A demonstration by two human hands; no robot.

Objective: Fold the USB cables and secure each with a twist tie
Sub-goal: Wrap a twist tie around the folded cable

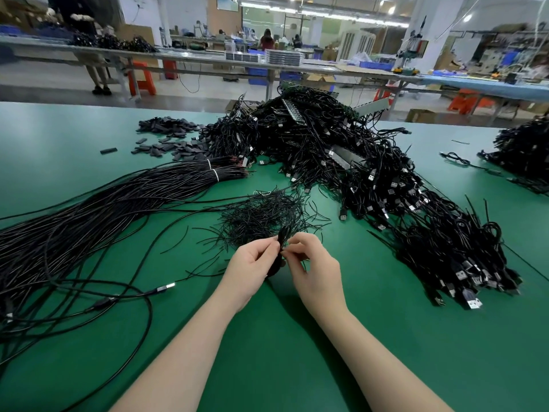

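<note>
Many tied bundles (463, 263) already lie heaped at the right of the green counter (356, 352), while a long sheaf of straight USB cables (89, 209) waits at the left, so much remains. Above the counter's middle, the left hand (252, 269) pinches a folded cable (280, 248), and the right hand (315, 263) pinches what is probably a twist tie at its waist. The cable is thin, black and bunched. Loose twist ties (264, 215) lie just beyond.

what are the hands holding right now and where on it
Both hands, left and right, pinch a folded black cable bundle near its middle.
</note>
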